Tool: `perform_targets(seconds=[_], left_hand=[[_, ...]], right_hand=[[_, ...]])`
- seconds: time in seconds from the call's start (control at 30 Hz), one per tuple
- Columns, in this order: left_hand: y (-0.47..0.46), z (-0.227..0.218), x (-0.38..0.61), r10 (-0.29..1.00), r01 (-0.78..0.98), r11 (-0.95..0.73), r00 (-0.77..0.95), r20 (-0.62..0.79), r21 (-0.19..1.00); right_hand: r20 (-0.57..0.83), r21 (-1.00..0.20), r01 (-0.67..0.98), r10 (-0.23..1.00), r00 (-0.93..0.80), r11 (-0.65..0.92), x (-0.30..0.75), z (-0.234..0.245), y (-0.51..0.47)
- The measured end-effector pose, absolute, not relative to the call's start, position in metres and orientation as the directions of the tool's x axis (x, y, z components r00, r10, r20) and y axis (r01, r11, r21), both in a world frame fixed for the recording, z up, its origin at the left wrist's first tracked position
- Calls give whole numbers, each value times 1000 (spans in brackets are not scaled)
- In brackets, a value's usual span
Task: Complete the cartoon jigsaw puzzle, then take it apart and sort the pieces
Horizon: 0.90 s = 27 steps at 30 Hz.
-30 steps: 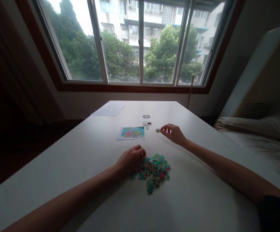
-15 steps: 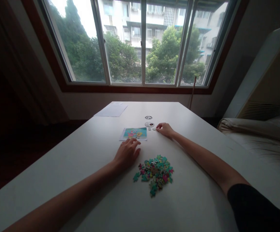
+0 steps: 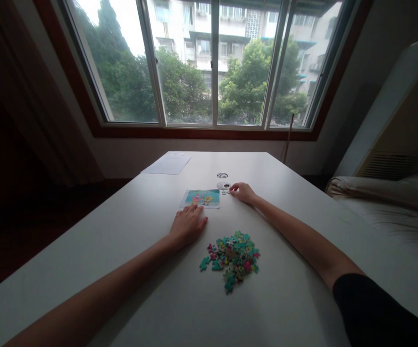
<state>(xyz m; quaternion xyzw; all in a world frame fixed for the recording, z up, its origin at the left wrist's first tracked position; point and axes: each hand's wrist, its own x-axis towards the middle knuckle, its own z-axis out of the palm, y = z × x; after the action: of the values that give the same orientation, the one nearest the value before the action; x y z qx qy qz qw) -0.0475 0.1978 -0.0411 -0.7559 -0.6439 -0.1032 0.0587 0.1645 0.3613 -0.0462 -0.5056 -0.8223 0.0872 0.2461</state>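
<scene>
My left hand (image 3: 189, 224) lies flat on the white table, fingers stretched out, their tips touching the lower edge of a picture sheet (image 3: 202, 197) with a colourful cartoon scene on blue. Farther out, my right hand (image 3: 244, 193) has its fingertips pinched at a small pale piece (image 3: 228, 193), partly hidden by the fingers. Another tiny pale piece (image 3: 224, 193) lies just left of it. Closer to me, right of my left hand, is a loose pile of jigsaw puzzle pieces (image 3: 235, 258), mostly teal with some pink and yellow.
Two round discs (image 3: 222, 175) or inserts sit on the table beyond my right hand. White paper (image 3: 167, 164) lies at the far left corner of the table (image 3: 284, 299). A window is ahead, and a cushioned seat (image 3: 382, 207) stands at the right.
My left hand has flattened and drawn back slightly, and the picture sheet sits a little farther away. My right hand has shifted slightly left, toward the small pale pieces.
</scene>
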Motion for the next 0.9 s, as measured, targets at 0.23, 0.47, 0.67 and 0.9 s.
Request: perform_targets(seconds=[0.23,0.47,0.67,0.9], left_hand=[[197,-39,-49,961,984,-174,161,225,40],[196,-37,-49,959,983,-180,166,232,42],[197,-39,-48,958,984,-175,161,237,38],[198,-43,-45,954,984,-168,146,262,63]], right_hand=[[364,-372,777,850,-381,508,149,-43,353],[381,-366,770,839,-389,523,143,-42,351],[417,-382,773,841,-344,506,152,-44,355],[386,-394,783,860,-334,481,163,-50,359]])
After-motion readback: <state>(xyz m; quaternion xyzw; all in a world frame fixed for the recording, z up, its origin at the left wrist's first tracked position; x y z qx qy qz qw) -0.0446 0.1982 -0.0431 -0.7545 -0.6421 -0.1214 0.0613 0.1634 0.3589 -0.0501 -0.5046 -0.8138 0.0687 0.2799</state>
